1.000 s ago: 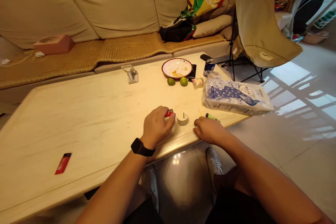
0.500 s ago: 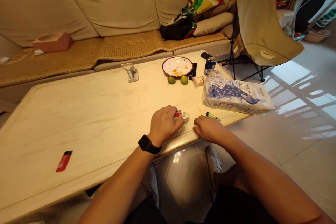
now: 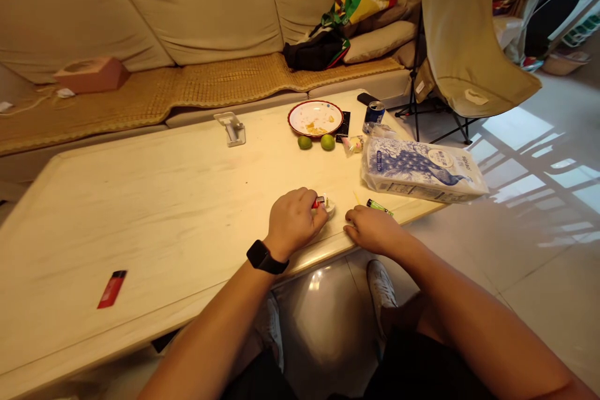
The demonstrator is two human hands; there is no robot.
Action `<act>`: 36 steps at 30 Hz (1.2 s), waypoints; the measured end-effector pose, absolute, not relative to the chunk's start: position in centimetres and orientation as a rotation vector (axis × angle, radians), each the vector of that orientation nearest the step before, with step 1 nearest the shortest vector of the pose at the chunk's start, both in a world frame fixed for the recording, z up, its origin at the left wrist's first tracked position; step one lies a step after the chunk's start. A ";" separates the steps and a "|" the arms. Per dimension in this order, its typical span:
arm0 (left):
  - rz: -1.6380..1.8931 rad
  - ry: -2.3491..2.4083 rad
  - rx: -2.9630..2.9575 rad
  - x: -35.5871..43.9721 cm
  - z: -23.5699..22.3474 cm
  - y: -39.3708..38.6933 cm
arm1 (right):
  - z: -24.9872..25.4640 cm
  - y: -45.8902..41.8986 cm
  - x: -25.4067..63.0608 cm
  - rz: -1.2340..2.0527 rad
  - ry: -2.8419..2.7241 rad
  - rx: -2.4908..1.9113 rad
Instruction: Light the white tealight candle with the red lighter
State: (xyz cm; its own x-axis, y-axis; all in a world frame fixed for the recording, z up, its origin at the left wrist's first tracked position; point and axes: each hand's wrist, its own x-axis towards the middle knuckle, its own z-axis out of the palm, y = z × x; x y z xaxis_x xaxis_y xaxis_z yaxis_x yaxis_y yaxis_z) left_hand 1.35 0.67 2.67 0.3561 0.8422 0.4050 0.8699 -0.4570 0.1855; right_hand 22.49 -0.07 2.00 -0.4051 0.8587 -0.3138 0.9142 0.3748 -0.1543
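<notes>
My left hand (image 3: 296,223), with a black watch on its wrist, grips a red lighter (image 3: 319,202) whose head sits right at a small white candle (image 3: 329,205). The lighter's tip hides the candle's wick, and no flame shows. My right hand (image 3: 372,230) rests curled on the table (image 3: 187,212) near its front edge, holding nothing visible. Just beyond its fingers lie a green lighter (image 3: 379,207) and a thin yellow stick (image 3: 357,198). A second red lighter (image 3: 112,289) lies far to the left.
At the table's far end are a plate with food scraps (image 3: 315,119), two limes (image 3: 327,142), a blue can (image 3: 375,114) and a phone stand (image 3: 230,129). A large peacock-printed package (image 3: 422,169) sits at the right edge. A sofa and folding chair stand behind.
My left hand has moved right with the red lighter, from beside the candle to right against its top. My right hand has stayed in place.
</notes>
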 end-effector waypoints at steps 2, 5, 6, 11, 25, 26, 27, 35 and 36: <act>-0.695 -1.603 -2.537 1.4 2.7 0.7 | 2.0 -0.1 22.5 -0.449 2.453 1.599; -0.692 -1.595 -2.540 1.4 2.8 0.7 | 2.0 -0.1 22.5 -0.437 2.462 1.594; -0.692 -1.596 -2.540 1.4 2.8 0.7 | 2.0 -0.1 22.5 -0.437 2.461 1.592; -0.704 -1.613 -2.543 1.4 2.8 0.7 | 1.9 0.0 22.5 -0.448 2.457 1.596; -1.076 -1.830 -2.494 -1.5 2.6 0.8 | 2.0 0.0 22.8 -0.461 2.451 1.597; -1.095 -1.849 -2.485 -1.8 2.5 0.8 | 2.0 0.0 22.8 -0.460 2.451 1.597; -1.102 -1.869 -2.473 -2.1 2.5 0.8 | 2.0 0.0 22.8 -0.459 2.451 1.599; -1.078 -1.917 -2.411 -3.3 2.1 0.8 | 1.7 0.0 22.8 -0.466 2.462 1.620; -1.073 -1.909 -2.419 -3.3 2.0 0.8 | 1.7 0.0 22.7 -0.463 2.459 1.623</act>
State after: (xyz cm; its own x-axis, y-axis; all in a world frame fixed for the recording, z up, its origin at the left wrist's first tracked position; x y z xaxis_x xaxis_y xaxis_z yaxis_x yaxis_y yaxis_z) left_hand -3.35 0.75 2.00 0.1026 0.9040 0.4149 0.8243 -0.3108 0.4732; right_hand 22.75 -0.02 1.73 -0.3987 0.8670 -0.2989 0.9163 0.3634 -0.1682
